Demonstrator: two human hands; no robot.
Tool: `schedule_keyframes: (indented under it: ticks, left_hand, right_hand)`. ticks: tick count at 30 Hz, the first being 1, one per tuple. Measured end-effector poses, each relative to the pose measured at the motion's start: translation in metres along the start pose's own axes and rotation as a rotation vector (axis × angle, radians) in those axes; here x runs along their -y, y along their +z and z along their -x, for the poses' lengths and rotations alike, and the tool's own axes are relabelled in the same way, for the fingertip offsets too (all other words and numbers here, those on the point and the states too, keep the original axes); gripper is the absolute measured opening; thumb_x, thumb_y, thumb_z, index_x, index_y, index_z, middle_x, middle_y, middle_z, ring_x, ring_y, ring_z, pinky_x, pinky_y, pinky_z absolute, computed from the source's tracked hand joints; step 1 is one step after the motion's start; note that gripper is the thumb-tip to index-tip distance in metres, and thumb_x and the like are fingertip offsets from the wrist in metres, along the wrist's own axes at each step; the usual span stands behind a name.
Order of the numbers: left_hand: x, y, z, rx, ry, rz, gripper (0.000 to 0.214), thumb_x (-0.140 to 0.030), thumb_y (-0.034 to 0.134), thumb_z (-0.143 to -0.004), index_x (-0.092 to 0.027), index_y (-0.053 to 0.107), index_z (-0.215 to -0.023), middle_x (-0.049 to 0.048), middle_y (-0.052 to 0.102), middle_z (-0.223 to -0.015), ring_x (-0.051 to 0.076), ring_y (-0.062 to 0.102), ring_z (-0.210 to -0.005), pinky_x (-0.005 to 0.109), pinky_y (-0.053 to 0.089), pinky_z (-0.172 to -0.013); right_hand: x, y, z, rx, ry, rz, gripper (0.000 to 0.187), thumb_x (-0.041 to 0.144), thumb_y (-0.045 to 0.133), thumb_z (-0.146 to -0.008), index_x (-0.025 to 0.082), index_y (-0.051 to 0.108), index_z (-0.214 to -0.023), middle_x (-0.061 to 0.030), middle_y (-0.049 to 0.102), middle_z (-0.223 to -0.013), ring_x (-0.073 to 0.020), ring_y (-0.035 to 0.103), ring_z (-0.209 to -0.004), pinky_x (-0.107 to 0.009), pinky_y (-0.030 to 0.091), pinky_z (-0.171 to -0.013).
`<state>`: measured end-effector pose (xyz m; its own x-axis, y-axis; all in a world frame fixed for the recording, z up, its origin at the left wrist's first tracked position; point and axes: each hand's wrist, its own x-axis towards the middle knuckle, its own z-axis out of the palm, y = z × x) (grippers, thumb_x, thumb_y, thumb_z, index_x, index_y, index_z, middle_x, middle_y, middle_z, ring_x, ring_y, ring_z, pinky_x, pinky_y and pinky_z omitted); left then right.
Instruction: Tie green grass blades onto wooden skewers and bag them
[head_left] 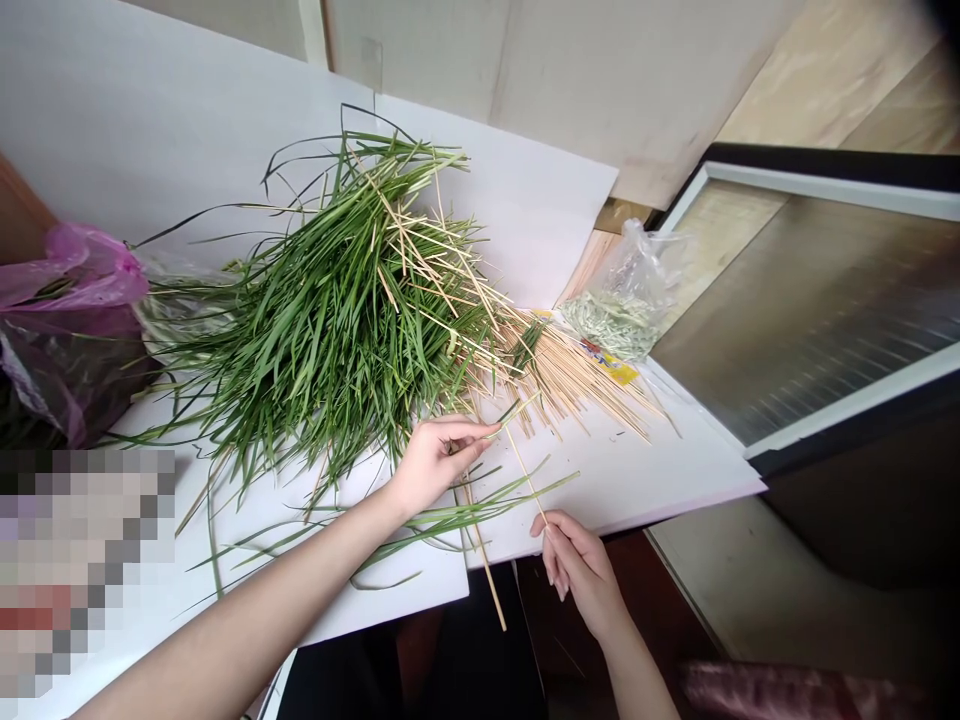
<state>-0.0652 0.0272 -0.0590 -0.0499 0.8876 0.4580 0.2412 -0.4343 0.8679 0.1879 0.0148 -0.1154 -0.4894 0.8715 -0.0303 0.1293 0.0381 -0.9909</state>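
A big heap of long green grass-like leaves (330, 310) lies on white sheets (637, 470), mixed with thin bamboo skewers (570, 385) fanned out to its right. My left hand (435, 460) pinches the upper end of a green leaf beside one skewer (521, 470). My right hand (577, 565) pinches the lower end of that skewer near the sheet's front edge. A few loose leaves (465, 515) and another skewer (486, 570) lie between my hands.
A purple plastic bag (67, 320) sits at the left. A clear plastic bag (630, 300) with pale green bits lies at the back right, by a glass-topped cabinet (817, 300). A wall stands behind. A blurred patch covers the lower left.
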Motion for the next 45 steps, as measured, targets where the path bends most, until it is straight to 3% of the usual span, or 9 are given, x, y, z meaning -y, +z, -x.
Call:
schedule_keyframes:
  ticks: [9, 18, 23, 27, 30, 33, 36, 41, 45]
  left_hand:
    - [-0.002, 0.002, 0.001, 0.021, -0.056, 0.054, 0.02, -0.023, 0.07, -0.085, -0.017, 0.082, -0.1, 0.0049, 0.067, -0.076, 0.013, 0.052, -0.063, 0.024, 0.038, -0.057]
    - [0.006, 0.009, 0.006, 0.14, -0.137, 0.114, 0.022, -0.022, 0.07, -0.084, -0.016, 0.081, -0.101, 0.0097, 0.075, -0.091, 0.018, 0.065, -0.078, 0.027, 0.048, -0.067]
    - [0.0, 0.017, 0.012, 0.404, -0.112, -0.005, 0.022, -0.016, 0.064, -0.086, -0.018, 0.082, -0.099, 0.0067, 0.075, -0.086, 0.015, 0.063, -0.071, 0.025, 0.046, -0.066]
    - [-0.011, 0.002, 0.004, 0.559, -0.126, -0.051, 0.026, -0.021, 0.066, -0.086, -0.019, 0.079, -0.108, 0.0067, 0.077, -0.095, 0.016, 0.064, -0.075, 0.024, 0.045, -0.064]
    - [-0.017, -0.02, -0.007, 0.436, -0.145, -0.084, 0.03, -0.026, 0.064, -0.089, -0.018, 0.076, -0.115, 0.0071, 0.076, -0.102, 0.015, 0.063, -0.077, 0.024, 0.043, -0.062]
    - [-0.02, -0.034, -0.015, 0.355, -0.169, -0.213, 0.022, -0.025, 0.061, -0.09, -0.017, 0.077, -0.103, 0.0049, 0.076, -0.092, 0.013, 0.06, -0.069, 0.023, 0.04, -0.061]
    - [-0.017, -0.032, -0.014, 0.463, -0.153, -0.319, 0.016, -0.02, 0.064, -0.087, -0.017, 0.077, -0.096, 0.0026, 0.075, -0.084, 0.013, 0.059, -0.066, 0.022, 0.04, -0.061]
    - [-0.007, -0.014, -0.003, 0.656, -0.125, -0.343, 0.005, -0.014, 0.072, -0.078, -0.017, 0.076, -0.078, -0.001, 0.072, -0.073, 0.011, 0.062, -0.065, 0.02, 0.039, -0.062]
    - [-0.003, -0.005, 0.003, 0.692, -0.107, -0.395, 0.013, -0.007, 0.07, -0.075, -0.018, 0.075, -0.07, -0.0025, 0.072, -0.068, 0.011, 0.063, -0.064, 0.02, 0.039, -0.063]
  right_hand:
    - [-0.005, -0.001, -0.001, 0.011, -0.024, -0.001, 0.038, 0.053, 0.049, -0.103, 0.019, 0.063, -0.094, 0.007, 0.046, -0.053, -0.0097, 0.035, -0.041, -0.02, 0.03, -0.042]
    - [-0.007, -0.001, -0.001, 0.004, -0.037, 0.001, 0.037, 0.051, 0.048, -0.103, 0.019, 0.064, -0.094, 0.0074, 0.045, -0.053, -0.0094, 0.035, -0.04, -0.02, 0.03, -0.042]
    - [-0.007, 0.001, -0.002, 0.001, -0.046, -0.006, 0.036, 0.051, 0.05, -0.103, 0.019, 0.063, -0.094, 0.0076, 0.044, -0.052, -0.0095, 0.034, -0.04, -0.019, 0.028, -0.04]
    - [-0.009, -0.001, -0.002, -0.005, -0.05, -0.028, 0.035, 0.051, 0.05, -0.103, 0.02, 0.064, -0.093, 0.0074, 0.045, -0.052, -0.0095, 0.034, -0.04, -0.019, 0.028, -0.04]
    - [-0.011, -0.004, -0.001, 0.011, -0.059, -0.044, 0.035, 0.05, 0.051, -0.103, 0.019, 0.064, -0.092, 0.0069, 0.046, -0.051, -0.0097, 0.035, -0.04, -0.02, 0.029, -0.04]
    - [-0.012, -0.007, 0.0, 0.031, -0.093, -0.068, 0.035, 0.048, 0.052, -0.103, 0.019, 0.066, -0.091, 0.0065, 0.046, -0.052, -0.0099, 0.036, -0.041, -0.02, 0.03, -0.041]
    - [-0.016, -0.009, 0.001, 0.064, -0.129, -0.136, 0.033, 0.045, 0.055, -0.103, 0.019, 0.067, -0.088, 0.0062, 0.046, -0.051, -0.0097, 0.036, -0.041, -0.021, 0.028, -0.042]
    - [-0.021, -0.011, 0.001, 0.067, -0.148, -0.196, 0.032, 0.043, 0.056, -0.103, 0.018, 0.067, -0.086, 0.0063, 0.045, -0.05, -0.0095, 0.038, -0.041, -0.022, 0.026, -0.042]
    - [-0.021, -0.011, 0.001, 0.062, -0.145, -0.199, 0.032, 0.043, 0.057, -0.102, 0.017, 0.067, -0.086, 0.0058, 0.046, -0.049, -0.0099, 0.038, -0.04, -0.023, 0.025, -0.042]
